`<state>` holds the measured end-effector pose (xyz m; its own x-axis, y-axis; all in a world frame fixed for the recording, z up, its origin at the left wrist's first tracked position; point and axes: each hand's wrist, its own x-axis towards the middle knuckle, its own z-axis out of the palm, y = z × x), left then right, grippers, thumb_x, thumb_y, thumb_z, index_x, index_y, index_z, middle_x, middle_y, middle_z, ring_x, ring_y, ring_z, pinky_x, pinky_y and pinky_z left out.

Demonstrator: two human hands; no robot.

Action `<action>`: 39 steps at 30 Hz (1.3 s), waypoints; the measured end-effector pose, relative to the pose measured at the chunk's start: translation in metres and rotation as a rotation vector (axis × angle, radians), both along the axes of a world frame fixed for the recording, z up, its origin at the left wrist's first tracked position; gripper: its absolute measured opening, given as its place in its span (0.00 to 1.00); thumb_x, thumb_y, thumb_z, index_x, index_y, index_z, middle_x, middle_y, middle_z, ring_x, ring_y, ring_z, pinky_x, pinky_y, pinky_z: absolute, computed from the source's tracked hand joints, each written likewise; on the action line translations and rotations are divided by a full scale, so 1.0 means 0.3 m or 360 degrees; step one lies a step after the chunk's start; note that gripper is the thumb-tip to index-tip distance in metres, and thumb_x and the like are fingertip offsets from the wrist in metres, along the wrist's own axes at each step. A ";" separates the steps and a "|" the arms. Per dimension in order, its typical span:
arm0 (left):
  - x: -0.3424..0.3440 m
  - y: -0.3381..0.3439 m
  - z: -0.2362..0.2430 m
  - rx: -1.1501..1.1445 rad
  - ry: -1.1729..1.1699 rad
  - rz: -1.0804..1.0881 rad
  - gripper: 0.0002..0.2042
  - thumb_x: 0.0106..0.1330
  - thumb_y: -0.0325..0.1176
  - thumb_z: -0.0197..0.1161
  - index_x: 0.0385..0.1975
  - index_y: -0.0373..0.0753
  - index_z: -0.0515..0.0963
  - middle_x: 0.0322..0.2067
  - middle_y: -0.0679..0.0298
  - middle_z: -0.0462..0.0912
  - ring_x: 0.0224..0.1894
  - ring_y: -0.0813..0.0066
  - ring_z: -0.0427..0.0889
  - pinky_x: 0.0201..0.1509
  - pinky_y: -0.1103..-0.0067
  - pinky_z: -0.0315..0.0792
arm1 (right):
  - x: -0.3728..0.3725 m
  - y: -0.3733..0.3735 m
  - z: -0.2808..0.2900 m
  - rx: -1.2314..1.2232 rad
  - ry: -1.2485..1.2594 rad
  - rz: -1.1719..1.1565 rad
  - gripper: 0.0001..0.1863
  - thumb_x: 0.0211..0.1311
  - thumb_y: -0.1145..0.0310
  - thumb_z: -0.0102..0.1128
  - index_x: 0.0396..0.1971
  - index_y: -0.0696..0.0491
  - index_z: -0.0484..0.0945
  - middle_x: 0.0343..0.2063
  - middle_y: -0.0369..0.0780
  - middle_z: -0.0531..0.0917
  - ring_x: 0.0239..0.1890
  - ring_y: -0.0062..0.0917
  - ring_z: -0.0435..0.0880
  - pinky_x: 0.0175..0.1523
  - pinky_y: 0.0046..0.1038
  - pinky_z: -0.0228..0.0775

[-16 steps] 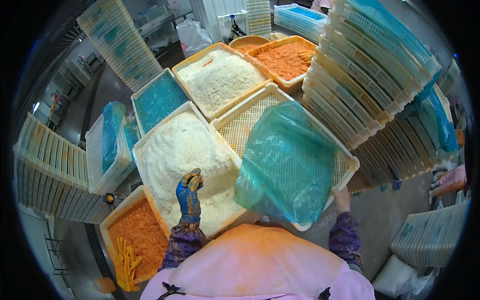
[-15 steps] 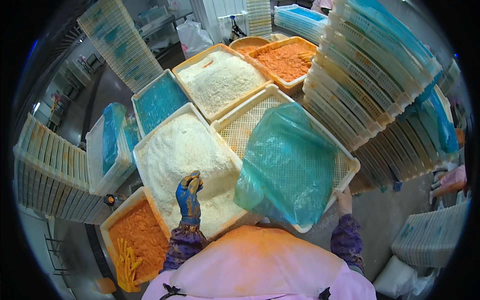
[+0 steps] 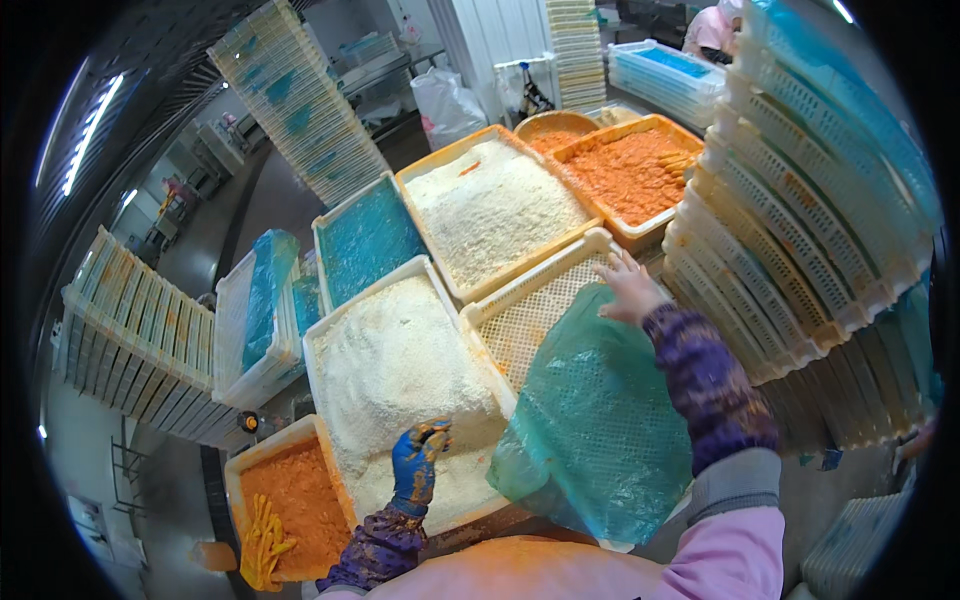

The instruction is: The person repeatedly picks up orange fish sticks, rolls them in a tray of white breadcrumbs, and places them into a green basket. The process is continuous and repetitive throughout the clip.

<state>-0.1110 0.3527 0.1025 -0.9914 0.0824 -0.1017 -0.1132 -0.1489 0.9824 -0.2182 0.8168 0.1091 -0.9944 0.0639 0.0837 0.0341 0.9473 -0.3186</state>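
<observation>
My left hand (image 3: 416, 466), in a blue glove smeared with crumbs, hovers over the near right part of a tray of pale crumbs (image 3: 395, 350). Its fingers are curled together; whether anything is in them is hidden. My right hand (image 3: 635, 288) is open, its fingers spread, at the far edge of a green plastic sheet (image 3: 600, 420). That sheet lies loosely over a white mesh crate (image 3: 530, 310), leaving the crate's far left part bare. The near end of the sheet hangs over the crate's front edge.
Orange paste-like mix fills a tub (image 3: 290, 490) at near left, a yellow glove (image 3: 264, 540) on it, and another tub (image 3: 625, 170) at far right. Beyond lies a second crumb tray (image 3: 490, 210); beside it, a blue-lined crate (image 3: 370, 240). Tall crate stacks (image 3: 800, 210) rise at right.
My right hand has moved from the crate's near right corner to the sheet's far edge, its arm now reaching over the sheet. My left hand stays curled over the crumbs. The view has shifted.
</observation>
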 end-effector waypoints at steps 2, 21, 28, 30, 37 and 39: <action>0.003 0.031 -0.008 0.0048 0.0020 -0.0109 0.07 0.71 0.24 0.64 0.45 0.32 0.81 0.50 0.52 0.84 0.47 0.67 0.85 0.50 0.72 0.81 | -0.128 -0.008 -0.051 0.0173 -0.0326 -0.0058 0.40 0.46 0.49 0.78 0.64 0.41 0.77 0.75 0.45 0.60 0.78 0.50 0.48 0.78 0.62 0.39; -0.389 0.265 0.458 -0.1627 0.1107 -0.1464 0.24 0.58 0.44 0.78 0.53 0.43 0.82 0.54 0.56 0.81 0.57 0.60 0.80 0.63 0.69 0.73 | 0.692 -0.239 1.126 0.0197 0.0173 0.0244 0.19 0.51 0.73 0.75 0.45 0.54 0.84 0.34 0.47 0.87 0.36 0.37 0.86 0.45 0.33 0.77; -0.424 0.359 0.532 -0.1395 0.1267 -0.1486 0.22 0.58 0.37 0.78 0.51 0.41 0.82 0.53 0.58 0.82 0.57 0.65 0.80 0.63 0.71 0.72 | 0.961 -0.172 1.161 -0.0263 -0.0197 -0.0184 0.15 0.48 0.80 0.74 0.40 0.58 0.86 0.31 0.37 0.86 0.34 0.23 0.81 0.48 0.28 0.76; -0.362 0.460 0.600 -0.1154 0.0915 -0.1821 0.43 0.55 0.38 0.81 0.72 0.44 0.67 0.72 0.55 0.65 0.74 0.61 0.63 0.79 0.70 0.55 | 0.989 -0.134 1.167 -0.0415 -0.0217 -0.0219 0.15 0.49 0.81 0.74 0.39 0.58 0.86 0.31 0.37 0.86 0.35 0.23 0.81 0.49 0.27 0.76; -0.246 0.643 0.878 -0.1175 0.1146 -0.2161 0.30 0.55 0.34 0.80 0.59 0.42 0.79 0.55 0.62 0.83 0.57 0.67 0.80 0.66 0.70 0.71 | 1.042 -0.181 1.257 -0.0002 -0.0022 -0.0031 0.22 0.46 0.79 0.73 0.46 0.56 0.85 0.35 0.39 0.85 0.39 0.30 0.83 0.52 0.30 0.77; -0.269 0.660 0.819 -0.1637 0.1139 -0.2099 0.23 0.55 0.37 0.80 0.51 0.40 0.85 0.44 0.63 0.88 0.46 0.70 0.85 0.56 0.70 0.77 | 1.070 -0.178 1.287 0.0017 -0.0127 -0.0153 0.26 0.46 0.80 0.73 0.51 0.55 0.83 0.38 0.40 0.86 0.41 0.30 0.83 0.54 0.29 0.77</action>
<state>-0.1917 0.5506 0.3482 -0.2065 0.9475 -0.2442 0.7957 0.3079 0.5217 0.1028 0.7635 0.4952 -0.9872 0.1591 0.0059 0.1500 0.9417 -0.3011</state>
